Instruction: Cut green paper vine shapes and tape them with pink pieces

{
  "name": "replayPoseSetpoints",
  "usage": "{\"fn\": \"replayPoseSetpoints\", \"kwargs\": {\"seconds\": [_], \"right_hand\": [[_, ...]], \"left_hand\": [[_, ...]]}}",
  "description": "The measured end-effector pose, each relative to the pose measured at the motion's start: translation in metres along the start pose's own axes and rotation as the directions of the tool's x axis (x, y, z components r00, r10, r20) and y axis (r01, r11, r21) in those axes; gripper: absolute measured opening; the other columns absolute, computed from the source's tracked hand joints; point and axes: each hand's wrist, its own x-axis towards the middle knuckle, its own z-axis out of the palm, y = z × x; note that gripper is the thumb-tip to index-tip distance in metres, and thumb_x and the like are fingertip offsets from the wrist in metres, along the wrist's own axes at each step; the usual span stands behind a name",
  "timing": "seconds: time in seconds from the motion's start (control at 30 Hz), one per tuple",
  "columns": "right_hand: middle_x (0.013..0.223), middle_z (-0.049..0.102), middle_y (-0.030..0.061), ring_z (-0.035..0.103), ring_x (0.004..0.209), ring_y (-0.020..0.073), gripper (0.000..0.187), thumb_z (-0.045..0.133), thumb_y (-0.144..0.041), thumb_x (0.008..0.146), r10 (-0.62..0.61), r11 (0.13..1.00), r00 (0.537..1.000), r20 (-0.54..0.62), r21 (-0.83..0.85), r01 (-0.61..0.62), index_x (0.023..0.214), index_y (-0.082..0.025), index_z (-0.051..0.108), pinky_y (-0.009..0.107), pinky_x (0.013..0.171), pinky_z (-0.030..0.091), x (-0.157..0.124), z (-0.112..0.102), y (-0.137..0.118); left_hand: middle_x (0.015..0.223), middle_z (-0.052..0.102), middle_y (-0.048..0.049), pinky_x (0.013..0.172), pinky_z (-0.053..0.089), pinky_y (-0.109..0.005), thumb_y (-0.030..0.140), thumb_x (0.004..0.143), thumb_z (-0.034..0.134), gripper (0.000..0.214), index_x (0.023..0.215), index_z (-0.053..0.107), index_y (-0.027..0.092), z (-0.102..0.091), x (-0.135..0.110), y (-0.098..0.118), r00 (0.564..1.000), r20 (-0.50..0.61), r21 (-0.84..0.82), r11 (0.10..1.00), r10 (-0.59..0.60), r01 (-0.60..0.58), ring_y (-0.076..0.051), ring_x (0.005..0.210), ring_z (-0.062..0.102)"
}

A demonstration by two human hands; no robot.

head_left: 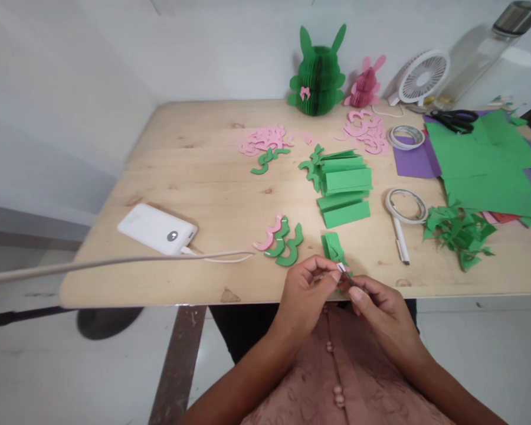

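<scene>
**Right at the near edge: both hands pinched on a small green paper piece**

Closely set together, the left hand (307,289) and the right hand (376,304) meet over the front rim of the wooden table (194,177). Both are closed in a fingertip pinch on the near end of a small folded green paper piece (334,247), where a pale sliver (341,268) shows. Whether that sliver is tape or backing is too small to tell.

Just left of the hands lies a cluster of green and pink curved cut-outs (281,239), and a white cable (216,257) runs from there to a white power bank (157,229). Beyond the hands sits a stack of folded green strips (345,186). To the right are a tape roll (406,203), a white pen-like tool (400,239) and a heap of green scraps (460,233).

Further back are green sheets (487,159), scissors (455,120), more pink cut-outs (265,140), a green paper rabbit (321,77) and a small fan (422,77).

The risks, as I judge them:
- The piece is held partly past the table's edge, so a loosened pinch would likely drop it into the lap or onto the floor.
- If the sliver is sticky, it could fold onto itself or catch a fingertip.
- Too hard a pinch could crease the thin paper.
- A forearm sweeping left could scatter the curved cut-outs or snag the cable.
</scene>
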Motion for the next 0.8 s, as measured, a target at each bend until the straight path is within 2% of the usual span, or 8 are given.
{"fn": "replayPoseSetpoints", "kwargs": {"seconds": [0.47,0.8], "right_hand": [[0.051,0.045,-0.0035,0.038,0.047,0.0111,0.036,0.059,-0.051,0.081,0.0,1.0,1.0,-0.029,-0.017,-0.001,0.086,-0.019,0.073,0.024,0.048,0.037,0.0013,0.0013,-0.0002],[0.053,0.04,-0.0046,0.031,0.049,0.0102,0.033,0.059,-0.048,0.082,0.022,1.0,1.0,-0.008,-0.003,-0.022,0.087,-0.018,0.073,0.023,0.045,0.026,0.0023,-0.0005,0.002]], "left_hand": [[0.08,0.072,-0.0045,0.078,0.052,-0.03,0.028,0.073,0.068,0.012,0.07,0.064,0.017,-0.0011,0.002,-0.0015,1.0,0.016,0.012,1.0,0.015,-0.015,-0.017,0.075,0.066],[0.079,0.072,-0.004,0.078,0.052,-0.029,0.025,0.075,0.067,0.01,0.07,0.064,0.017,0.0012,0.002,0.0006,0.999,0.021,0.005,1.0,0.025,-0.025,-0.016,0.073,0.065]]}}
